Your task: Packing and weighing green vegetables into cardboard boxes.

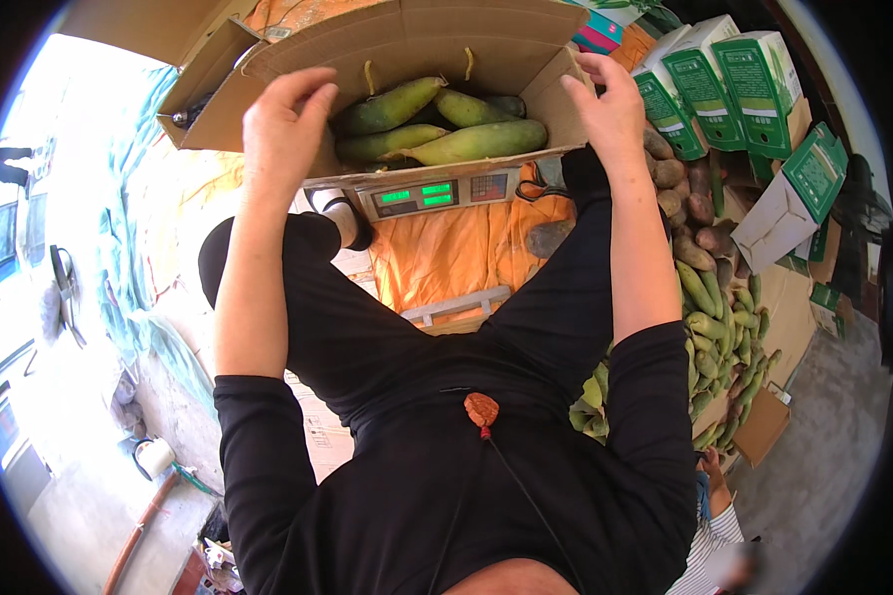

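A brown cardboard box [417, 45] stands in front of me with its flaps raised. Several long green radishes [481, 142] lie inside it. Two yellow cord loops [468, 63] poke through its far wall. Over the box's left end is my left hand [286, 124], fingers loosely bent and thumb a little apart. At the right end my right hand [610, 111] has its thumb and fingers spread beside the wall. Nothing shows in either hand; whether they touch the cardboard I cannot tell. Under the box sits a scale [437, 194] with a lit green display.
To my right lie a heap of green radishes [709, 327] and brownish roots [693, 213]. Green-and-white cartons [754, 89] stand behind them. An orange sheet [446, 258] covers the ground between my legs. Another person's striped sleeve [709, 550] shows at lower right. Teal netting [134, 248] hangs at left.
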